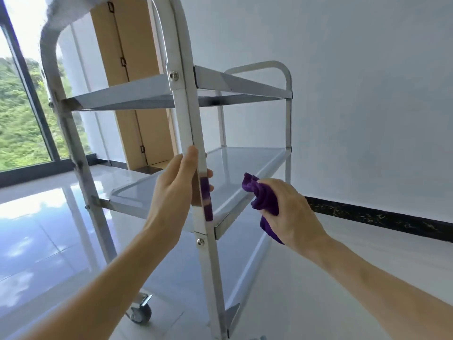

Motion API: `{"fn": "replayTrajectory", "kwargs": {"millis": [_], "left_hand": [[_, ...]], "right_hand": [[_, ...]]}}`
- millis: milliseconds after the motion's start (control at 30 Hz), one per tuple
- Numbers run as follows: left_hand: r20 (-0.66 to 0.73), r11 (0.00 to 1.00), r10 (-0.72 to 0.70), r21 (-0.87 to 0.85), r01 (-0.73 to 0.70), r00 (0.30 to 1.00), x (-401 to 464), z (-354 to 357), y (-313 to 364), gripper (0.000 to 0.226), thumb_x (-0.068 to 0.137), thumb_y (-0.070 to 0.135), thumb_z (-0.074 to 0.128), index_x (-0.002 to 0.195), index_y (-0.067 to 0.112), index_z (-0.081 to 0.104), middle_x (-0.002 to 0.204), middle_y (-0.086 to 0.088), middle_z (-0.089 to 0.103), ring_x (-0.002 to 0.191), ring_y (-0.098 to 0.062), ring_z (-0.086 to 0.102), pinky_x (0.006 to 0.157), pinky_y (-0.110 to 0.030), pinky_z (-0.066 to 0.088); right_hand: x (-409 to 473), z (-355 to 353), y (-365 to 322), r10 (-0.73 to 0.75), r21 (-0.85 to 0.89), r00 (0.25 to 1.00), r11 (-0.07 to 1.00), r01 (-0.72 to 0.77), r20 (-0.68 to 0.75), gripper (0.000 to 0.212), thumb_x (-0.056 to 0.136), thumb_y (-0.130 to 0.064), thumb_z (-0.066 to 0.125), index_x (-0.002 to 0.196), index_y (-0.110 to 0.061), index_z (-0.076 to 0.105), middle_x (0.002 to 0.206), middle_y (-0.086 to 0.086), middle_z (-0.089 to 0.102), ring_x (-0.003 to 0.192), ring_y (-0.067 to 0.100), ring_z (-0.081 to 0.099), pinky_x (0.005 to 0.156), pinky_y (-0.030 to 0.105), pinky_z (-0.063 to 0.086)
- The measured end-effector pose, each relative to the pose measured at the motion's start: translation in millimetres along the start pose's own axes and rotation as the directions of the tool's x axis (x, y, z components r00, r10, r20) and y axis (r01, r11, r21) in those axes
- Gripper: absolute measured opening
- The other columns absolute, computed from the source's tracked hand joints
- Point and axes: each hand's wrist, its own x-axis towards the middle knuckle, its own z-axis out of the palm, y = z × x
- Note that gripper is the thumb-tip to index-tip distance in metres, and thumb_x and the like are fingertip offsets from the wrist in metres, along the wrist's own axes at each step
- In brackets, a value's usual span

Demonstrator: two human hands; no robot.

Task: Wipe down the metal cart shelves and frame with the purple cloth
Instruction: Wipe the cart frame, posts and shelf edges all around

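A three-shelf metal cart [186,114] stands right in front of me, seen from low down. My left hand [174,190] grips its near upright post just above the middle shelf [235,168], thumb on the near side and fingers wrapped behind. My right hand [289,209] holds the bunched purple cloth [262,195] just right of that post, close to the middle shelf's near right edge; whether the cloth touches the edge I cannot tell. The top shelf [127,94] is above eye level. The cloth is mirrored in the post.
A white wall with a dark baseboard [382,214] runs along the right. A tall wooden cabinet [132,69] stands behind the cart, and a large window [19,119] fills the left. One caster [141,310] rests on the glossy tiled floor.
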Motion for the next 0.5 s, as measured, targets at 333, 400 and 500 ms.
{"fn": "replayTrajectory", "kwargs": {"millis": [333,400,500], "left_hand": [[-0.346,0.998,0.058,-0.004,-0.063,0.936,-10.2,-80.4,-0.8,0.053,0.092,0.068,0.041,0.083,0.024,0.069,0.065,0.004,0.062,0.055,-0.014,0.056,0.058,-0.032,0.046],[-0.391,0.996,0.075,-0.006,-0.084,0.917,-10.7,-92.5,-2.2,0.054,0.094,0.066,0.04,0.084,0.022,0.069,0.063,0.004,0.061,0.052,-0.013,0.054,0.055,-0.028,0.046],[-0.434,0.992,0.096,-0.03,-0.121,0.896,-9.2,-104.9,-4.0,0.054,0.099,0.061,0.038,0.08,0.02,0.066,0.058,0.002,0.056,0.049,-0.015,0.049,0.053,-0.029,0.042]], "right_hand": [[84.6,62.2,-19.3,-0.234,-0.139,0.853,0.933,0.332,0.467,0.057,0.087,-0.012,0.074,0.138,-0.024,0.051,0.136,-0.004,0.054,0.127,0.02,0.046,0.11,0.038,0.037],[89.6,77.6,-14.4,-0.177,-0.206,0.755,0.901,0.383,0.631,0.075,0.086,-0.021,0.077,0.149,-0.03,0.037,0.152,-0.007,0.038,0.141,0.017,0.031,0.116,0.04,0.029],[91.5,98.1,-9.5,-0.242,-0.326,0.767,0.8,0.505,0.594,0.084,0.084,-0.032,0.076,0.152,-0.032,0.027,0.158,-0.009,0.028,0.146,0.015,0.024,0.118,0.045,0.021]]}}
